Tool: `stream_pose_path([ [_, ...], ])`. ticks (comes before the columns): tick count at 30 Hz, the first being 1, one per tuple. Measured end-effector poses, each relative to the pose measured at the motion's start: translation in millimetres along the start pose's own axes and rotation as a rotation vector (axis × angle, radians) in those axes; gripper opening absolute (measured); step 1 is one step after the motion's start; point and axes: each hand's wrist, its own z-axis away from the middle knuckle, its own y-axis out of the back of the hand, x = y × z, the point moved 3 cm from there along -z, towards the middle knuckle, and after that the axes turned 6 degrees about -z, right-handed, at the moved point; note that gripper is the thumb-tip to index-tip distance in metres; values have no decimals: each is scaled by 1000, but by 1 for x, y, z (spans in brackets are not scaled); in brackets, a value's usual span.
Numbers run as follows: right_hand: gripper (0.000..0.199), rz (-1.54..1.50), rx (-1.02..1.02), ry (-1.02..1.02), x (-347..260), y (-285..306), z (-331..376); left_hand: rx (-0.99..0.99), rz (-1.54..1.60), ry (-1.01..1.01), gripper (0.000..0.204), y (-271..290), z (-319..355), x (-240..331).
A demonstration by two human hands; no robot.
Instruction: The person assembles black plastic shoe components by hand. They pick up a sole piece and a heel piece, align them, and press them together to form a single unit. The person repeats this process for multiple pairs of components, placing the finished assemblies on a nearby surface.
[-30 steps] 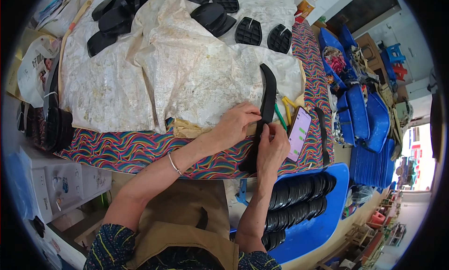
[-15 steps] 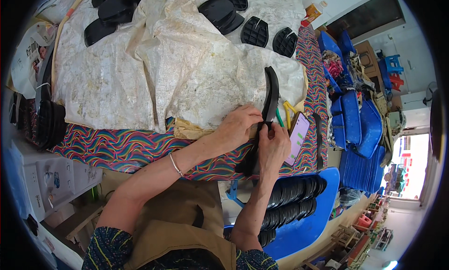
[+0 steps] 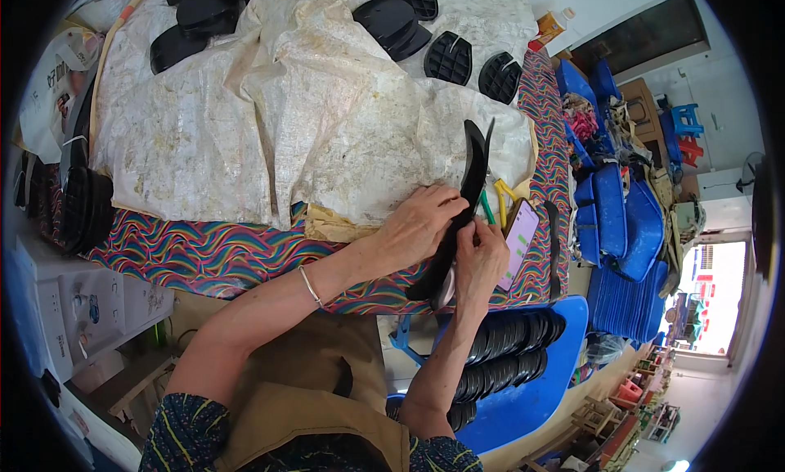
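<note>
A long, curved black strip (image 3: 474,165) lies at the table's front edge, running from the white sheet down between my hands. My left hand (image 3: 423,222), with a bangle at the wrist, has its fingers closed on the strip's left side. Opposite it, my right hand (image 3: 481,259) pinches the strip's right edge between thumb and fingers. A thin dark point (image 3: 491,134) sticks up beside the strip's far end; I cannot make out its kind. Below the hands the strip's broad near end (image 3: 425,288) rests on the patterned cloth.
Right of my hands lie a yellow-handled tool (image 3: 505,195), a green handle (image 3: 487,209), a phone (image 3: 520,243) and another black strip (image 3: 555,251). Black grid-backed pieces (image 3: 448,59) sit at the back. A blue tub (image 3: 564,390) of black parts stands below the table edge.
The strip's near end has swung slightly left, and a thin point now shows apart from its far end. Both hands stay on the strip, the left a little lower.
</note>
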Motion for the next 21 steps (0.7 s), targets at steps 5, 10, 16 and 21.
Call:
stream_pose_path([
  [5, 16, 28, 12, 27, 1, 0, 0, -38, -15, -14, 29, 4, -1, 5],
  [10, 5, 31, 181, 72, 9, 11, 4, -49, -173, -120, 18, 7, -1, 12],
  [16, 20, -562, 658, 53, 27, 136, 44, -2, -327, -142, 18, -23, 10, 6],
  [21, 36, -532, 891, 160, 26, 199, 85, -2, -255, -70, 18, -30, 8, -9],
])
